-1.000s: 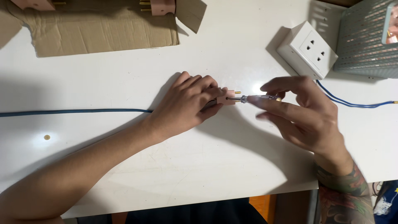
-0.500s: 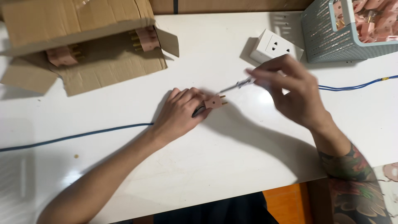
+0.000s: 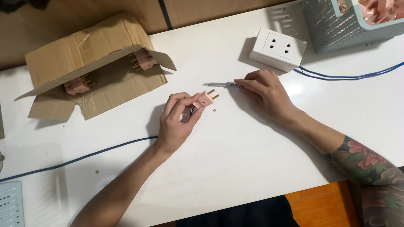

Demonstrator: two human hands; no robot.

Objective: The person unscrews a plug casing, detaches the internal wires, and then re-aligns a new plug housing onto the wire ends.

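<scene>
Pink plug (image 3: 205, 99) still gripped left (image 3: 176, 122); right (image 3: 267, 94) screwdriver (image 3: 223, 85) withdrawn, seemingly laid down.

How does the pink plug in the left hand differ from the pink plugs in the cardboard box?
The held plug is gripped by the left hand above the table; the box plugs lie loose in the cardboard box. The held plug has a blue cable running to it; no cable shows on the box plugs. All are pink with brass pins.

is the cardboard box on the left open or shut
Open. The cardboard box lies on its side, flap folded out, and pink plugs show inside its mouth.
</scene>
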